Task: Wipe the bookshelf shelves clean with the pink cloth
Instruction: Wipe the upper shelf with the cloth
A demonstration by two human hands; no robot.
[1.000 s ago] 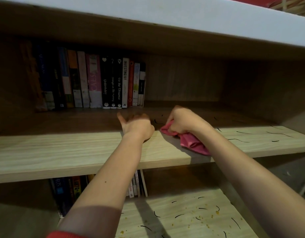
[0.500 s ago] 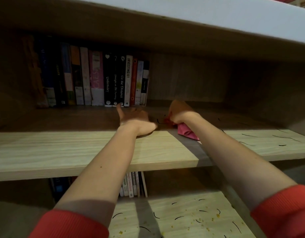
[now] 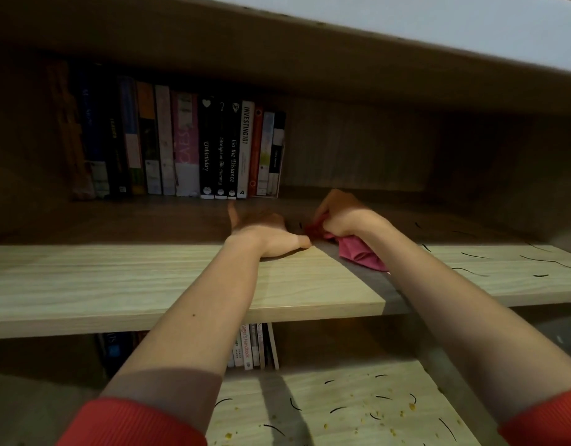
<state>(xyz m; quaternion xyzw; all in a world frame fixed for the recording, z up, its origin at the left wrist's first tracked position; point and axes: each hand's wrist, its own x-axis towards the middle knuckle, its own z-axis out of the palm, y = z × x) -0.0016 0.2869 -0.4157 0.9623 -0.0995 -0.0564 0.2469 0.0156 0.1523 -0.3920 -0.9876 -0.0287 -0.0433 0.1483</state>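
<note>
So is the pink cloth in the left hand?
No, the right hand grips the pink cloth, while the left hand rests open on the wooden shelf.

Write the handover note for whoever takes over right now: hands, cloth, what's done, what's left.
Left hand: open, flat on the middle shelf.
Right hand: holds the bunched pink cloth on that shelf, just right of the left hand.
Done: the shelf's left part shows no debris.
Left: dark strands on its right part; more strands and crumbs on the lower shelf.
</note>
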